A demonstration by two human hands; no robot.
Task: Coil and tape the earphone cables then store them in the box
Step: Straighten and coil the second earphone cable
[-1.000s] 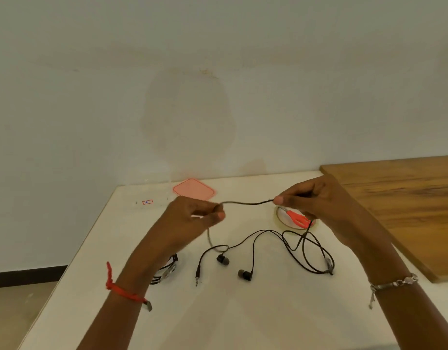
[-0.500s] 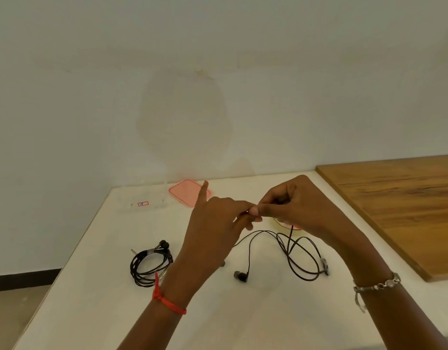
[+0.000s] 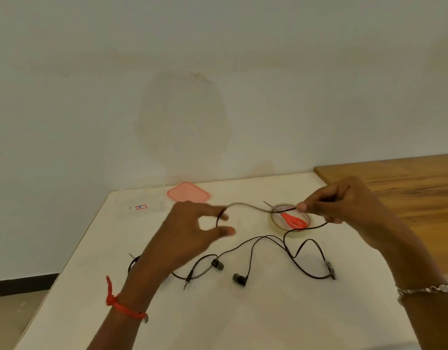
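Note:
A black earphone cable (image 3: 253, 207) stretches in the air between my hands. My right hand (image 3: 344, 210) pinches it between thumb and fingers. My left hand (image 3: 192, 233) has a loop of the cable hooked round its curled index finger, with the thumb held apart below. The rest of the cable lies loose on the white table (image 3: 268, 311), with two earbuds (image 3: 217, 265), the jack (image 3: 187, 282) and the inline remote (image 3: 330, 269). A second, coiled earphone (image 3: 132, 263) lies mostly hidden behind my left forearm. The clear box (image 3: 142, 200) stands at the table's back left.
The pink lid (image 3: 188, 195) lies beside the box. A tape roll (image 3: 301, 229) sits under my right hand with red-handled scissors (image 3: 292, 219) across it. A wooden board (image 3: 407, 188) adjoins the table on the right. The table's left edge drops to the floor.
My hands have drawn apart again, pulling the cable taut. My left hand has turned back down, now with a loop of cable round its finger.

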